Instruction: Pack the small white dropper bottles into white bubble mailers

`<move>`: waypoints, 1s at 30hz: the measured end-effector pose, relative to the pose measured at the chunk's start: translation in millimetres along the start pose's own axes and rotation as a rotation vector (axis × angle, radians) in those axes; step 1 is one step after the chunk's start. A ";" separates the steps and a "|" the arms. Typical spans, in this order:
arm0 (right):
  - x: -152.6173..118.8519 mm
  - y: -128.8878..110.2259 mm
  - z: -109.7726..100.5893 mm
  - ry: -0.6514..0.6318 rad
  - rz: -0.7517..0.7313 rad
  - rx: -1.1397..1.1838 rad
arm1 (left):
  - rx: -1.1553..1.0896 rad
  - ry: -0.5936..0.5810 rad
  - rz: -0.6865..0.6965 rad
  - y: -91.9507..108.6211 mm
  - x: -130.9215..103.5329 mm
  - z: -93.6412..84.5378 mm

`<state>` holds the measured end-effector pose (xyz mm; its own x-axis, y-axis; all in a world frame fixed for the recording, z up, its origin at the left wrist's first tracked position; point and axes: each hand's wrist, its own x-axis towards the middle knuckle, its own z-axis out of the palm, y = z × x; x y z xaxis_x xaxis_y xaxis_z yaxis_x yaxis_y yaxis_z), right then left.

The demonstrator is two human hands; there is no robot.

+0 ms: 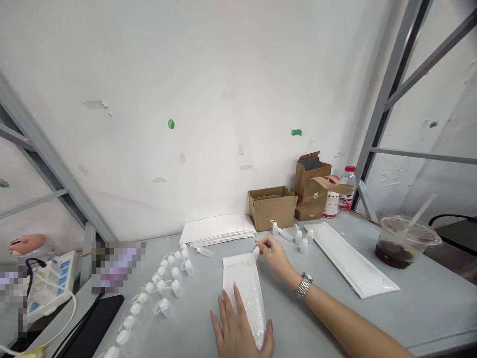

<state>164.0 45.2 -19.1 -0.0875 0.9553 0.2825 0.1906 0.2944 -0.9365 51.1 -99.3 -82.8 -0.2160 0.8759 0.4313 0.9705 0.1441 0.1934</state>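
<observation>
A white padded mailer lies lengthwise on the grey table in front of me. My left hand rests flat across its near part, fingers spread. At the mailer's far right corner, my right hand has thumb and forefinger pinched together. A small pale piece shows at those fingertips, too small to make out. Left of the mailer, several small white-capped squeeze bottles stand in slanting rows, with one bottle on its side. More such bottles stand beyond my right hand. A second white padded mailer lies to the right.
A stack of white mailers lies against the wall beside an open cardboard box. Farther right are a brown paper bag, a red-capped bottle and a plastic cup with dark drink. A power strip sits at left.
</observation>
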 end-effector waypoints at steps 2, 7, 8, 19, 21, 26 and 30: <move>-3.6 -4.0 -1.7 0.043 -0.121 -0.090 | 0.043 0.029 0.025 -0.7 -0.7 2.0; -9.1 -5.8 0.1 -0.076 -0.455 -0.368 | 0.070 0.124 0.099 -3.7 -0.9 5.4; -9.4 -5.6 1.3 -0.100 -0.534 -0.420 | 0.070 0.135 0.109 -4.2 -0.8 5.5; 5.8 -13.2 3.2 -0.152 -0.118 -0.199 | 0.036 0.130 0.153 -5.8 -0.2 2.0; 12.4 -9.2 1.1 -0.124 0.023 -0.076 | 0.032 0.130 0.103 -4.8 1.5 1.0; 18.0 2.1 -4.8 -0.151 0.143 0.067 | 0.052 0.136 0.014 -2.8 4.4 4.3; 12.8 5.4 -5.5 -0.222 0.233 0.170 | 0.038 0.059 0.003 -1.9 3.8 7.5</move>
<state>169.2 59.2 -19.4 -0.2748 0.9612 0.0228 0.0668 0.0428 -0.9968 49.2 -92.8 -88.1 -0.2176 0.8480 0.4832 0.9743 0.1594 0.1590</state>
